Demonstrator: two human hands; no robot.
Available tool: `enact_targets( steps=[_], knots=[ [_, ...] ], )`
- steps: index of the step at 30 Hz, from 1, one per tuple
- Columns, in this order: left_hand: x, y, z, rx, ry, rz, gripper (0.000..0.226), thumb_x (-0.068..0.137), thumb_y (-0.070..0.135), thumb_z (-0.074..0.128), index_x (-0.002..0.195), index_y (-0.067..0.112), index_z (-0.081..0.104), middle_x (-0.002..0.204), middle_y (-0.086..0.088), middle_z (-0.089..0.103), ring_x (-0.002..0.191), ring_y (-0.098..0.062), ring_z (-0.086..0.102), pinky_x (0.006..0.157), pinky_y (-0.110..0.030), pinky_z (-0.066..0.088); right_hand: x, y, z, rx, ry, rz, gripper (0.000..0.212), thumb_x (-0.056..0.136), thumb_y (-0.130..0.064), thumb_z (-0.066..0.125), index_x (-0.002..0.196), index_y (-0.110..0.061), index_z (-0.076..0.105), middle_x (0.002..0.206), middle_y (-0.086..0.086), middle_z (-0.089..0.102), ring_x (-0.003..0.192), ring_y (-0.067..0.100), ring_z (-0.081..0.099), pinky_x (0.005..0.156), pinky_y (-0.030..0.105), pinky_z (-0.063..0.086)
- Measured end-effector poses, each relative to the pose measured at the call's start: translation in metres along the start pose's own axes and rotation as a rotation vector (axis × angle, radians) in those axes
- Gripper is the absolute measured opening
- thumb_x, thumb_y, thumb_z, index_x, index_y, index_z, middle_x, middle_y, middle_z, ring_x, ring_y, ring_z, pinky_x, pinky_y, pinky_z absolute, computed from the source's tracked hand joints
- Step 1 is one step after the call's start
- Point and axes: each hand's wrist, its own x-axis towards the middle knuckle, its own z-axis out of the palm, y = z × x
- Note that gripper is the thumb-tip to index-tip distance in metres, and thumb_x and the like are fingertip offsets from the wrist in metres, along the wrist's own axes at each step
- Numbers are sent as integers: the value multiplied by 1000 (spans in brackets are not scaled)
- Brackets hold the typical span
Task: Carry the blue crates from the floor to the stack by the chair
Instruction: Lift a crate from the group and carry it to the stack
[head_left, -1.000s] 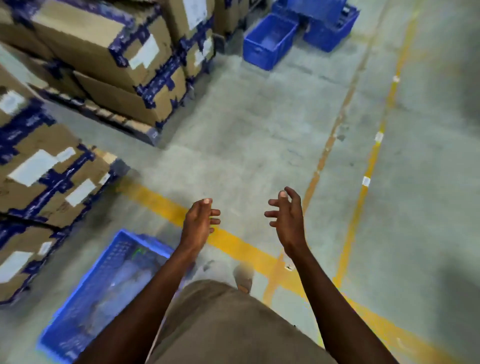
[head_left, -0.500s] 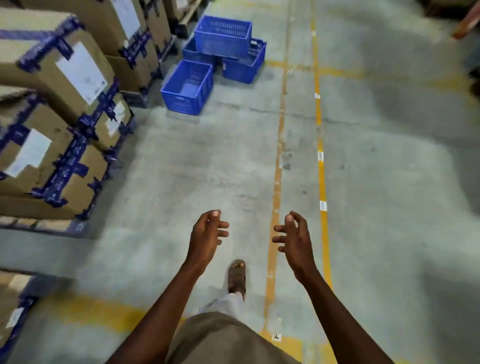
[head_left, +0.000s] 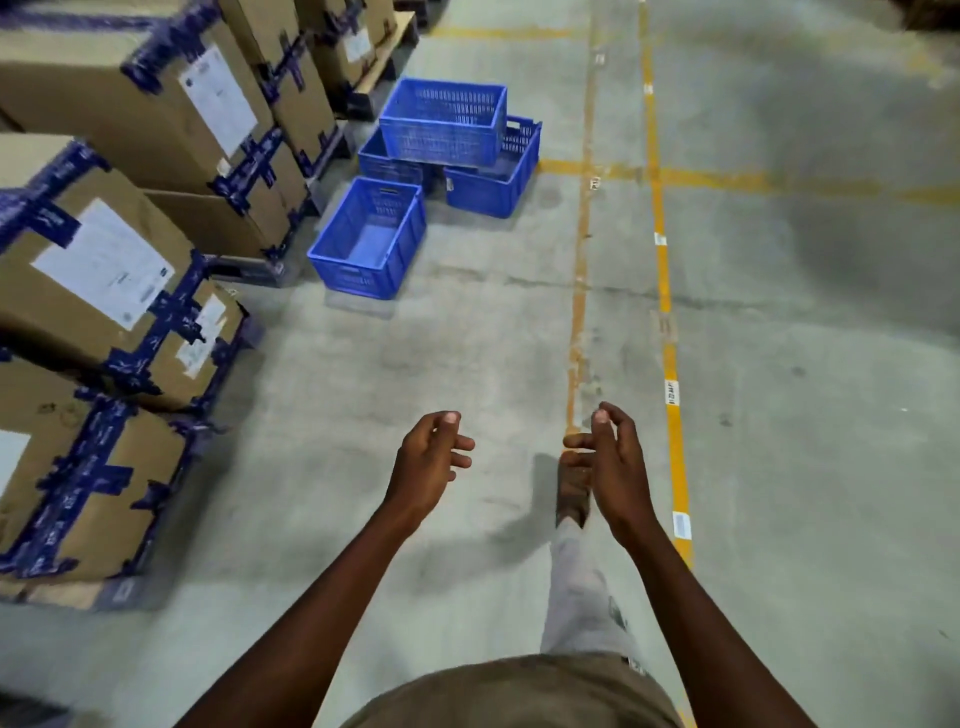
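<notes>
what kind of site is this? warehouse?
Most likely a warehouse or storage floor. Taped cardboard boxes with shipping labels sit stacked on pallets along the left, yellow lane lines are painted on the concrete floor, and blue plastic crates stand in the aisle.

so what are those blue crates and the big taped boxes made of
Blue crates: apparently moulded plastic, slightly glossy, with perforated lattice walls and cut-out handle slots. Boxes: brown corrugated cardboard by the look, matte, sealed with dark blue tape and carrying white paper labels.

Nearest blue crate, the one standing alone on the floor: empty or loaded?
Empty. The nearest blue crate stands upright, open top up, and its bare blue bottom shows with nothing lying in it.
</notes>
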Motion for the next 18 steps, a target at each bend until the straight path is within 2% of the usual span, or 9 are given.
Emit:
enact_targets(
  steps=[3, 6, 9, 12, 14, 18],
  knots=[
    [84, 35, 32, 30, 20, -14, 40, 92, 54, 48, 114, 22, 61, 97, -6, 73, 74, -16, 68, 67, -33, 47, 97, -19, 2, -42, -12, -13, 40, 102, -55, 44, 135, -33, 47, 105, 3, 70, 82, 18, 67, 76, 42, 51],
    [163, 79, 63, 32, 54, -43, 32, 100, 47, 48, 115, 22, 60, 102, -6, 71, 75, -16, 68, 69, -34, 47, 189, -61, 6, -128, -71, -10, 46, 102, -55, 44, 141, -30, 44, 117, 0, 65, 88, 14, 66, 81, 43, 54],
    [229, 137, 81, 26, 54, -44, 31, 98, 49, 48, 113, 25, 60, 102, -4, 71, 76, -15, 68, 70, -34, 48, 265, -120, 15, -201, -133, -33, 53, 101, -56, 47, 145, -28, 41, 113, -11, 61, 91, 9, 67, 91, 49, 55],
    [295, 188, 88, -30, 93, -37, 40, 90, 57, 48, 112, 26, 60, 101, -2, 71, 76, -15, 69, 70, -33, 48, 339, -178, 33, -250, -185, -77, 60, 96, -62, 51, 144, -27, 42, 108, -13, 61, 91, 9, 67, 90, 49, 56],
    [339, 209, 87, -68, 132, -39, 37, 94, 54, 49, 113, 25, 60, 101, -3, 71, 77, -15, 69, 70, -34, 48, 388, -209, 50, -275, -210, -93, 66, 89, -67, 52, 143, -30, 42, 107, -14, 62, 94, 14, 68, 91, 50, 56],
    [442, 231, 78, -138, 200, -69, 32, 96, 50, 50, 112, 24, 60, 102, -5, 71, 73, -14, 68, 69, -34, 47, 496, -247, 99, -329, -282, -108, 52, 92, -60, 60, 136, -38, 41, 110, -13, 62, 99, 18, 67, 92, 50, 56]
  ],
)
